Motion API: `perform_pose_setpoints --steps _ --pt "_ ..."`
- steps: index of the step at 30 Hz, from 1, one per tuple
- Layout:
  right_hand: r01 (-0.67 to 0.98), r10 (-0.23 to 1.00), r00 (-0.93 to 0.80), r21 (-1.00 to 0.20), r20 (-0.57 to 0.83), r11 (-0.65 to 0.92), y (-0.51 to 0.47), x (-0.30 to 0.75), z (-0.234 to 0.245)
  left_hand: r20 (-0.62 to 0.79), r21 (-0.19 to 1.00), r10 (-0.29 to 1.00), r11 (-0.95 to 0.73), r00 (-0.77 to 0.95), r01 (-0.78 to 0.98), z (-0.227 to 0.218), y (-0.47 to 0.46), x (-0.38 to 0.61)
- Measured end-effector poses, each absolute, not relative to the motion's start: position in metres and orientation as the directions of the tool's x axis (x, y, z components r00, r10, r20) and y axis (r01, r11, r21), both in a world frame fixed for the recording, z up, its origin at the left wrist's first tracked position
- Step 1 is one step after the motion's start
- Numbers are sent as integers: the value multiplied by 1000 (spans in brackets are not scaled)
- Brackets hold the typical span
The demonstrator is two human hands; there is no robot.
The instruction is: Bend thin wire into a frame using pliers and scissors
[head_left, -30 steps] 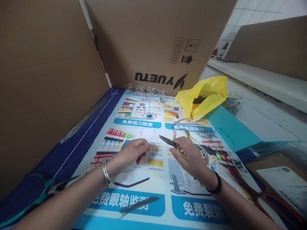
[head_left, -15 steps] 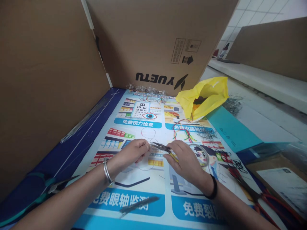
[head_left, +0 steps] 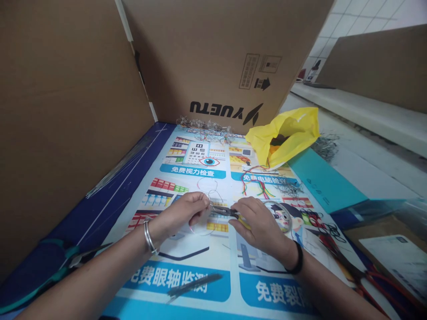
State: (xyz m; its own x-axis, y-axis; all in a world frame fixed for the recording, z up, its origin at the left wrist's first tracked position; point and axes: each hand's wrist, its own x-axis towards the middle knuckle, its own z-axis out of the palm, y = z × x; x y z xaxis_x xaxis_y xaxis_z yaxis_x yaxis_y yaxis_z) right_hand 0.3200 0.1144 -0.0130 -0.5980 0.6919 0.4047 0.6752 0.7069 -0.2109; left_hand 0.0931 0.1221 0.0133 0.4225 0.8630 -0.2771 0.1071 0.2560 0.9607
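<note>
Thin looped wire point(head_left: 213, 195) rises from the fingertips of my left hand point(head_left: 189, 209), which pinches it above the printed poster. A fainter pinkish loop of wire or thread curves above and below those fingers. In my right hand point(head_left: 258, 222) is a pair of pliers point(head_left: 224, 210), gripped by its yellowish handles, mostly covered by my palm. The plier jaws point left and meet the wire beside my left fingertips. Whether the jaws are fully closed is too small to tell.
Cut wires point(head_left: 195, 284) lie in front. Scissors with teal handles point(head_left: 63, 258) rest at left, red-handled scissors point(head_left: 360, 271) at right. A yellow bag point(head_left: 296, 133), coloured cords point(head_left: 263, 189) and tangled wire point(head_left: 207, 126) lie farther back. Cardboard walls point(head_left: 213, 58) stand behind and left.
The plier jaws have swung slightly downward and come to the wire at my left fingertips. My left hand stays nearly in place, still pinching.
</note>
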Motion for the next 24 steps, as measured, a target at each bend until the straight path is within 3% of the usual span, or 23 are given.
perform_pose_setpoints --steps 7,13,24 --pt "662 719 -557 -302 415 686 115 323 -17 -283 956 828 283 483 76 13 121 92" --pt "622 687 -625 -296 370 725 115 324 -15 -347 933 757 336 554 126 15 121 90" --pt "560 645 -641 -322 416 764 118 331 -13 -345 933 674 321 653 162 19 124 85"
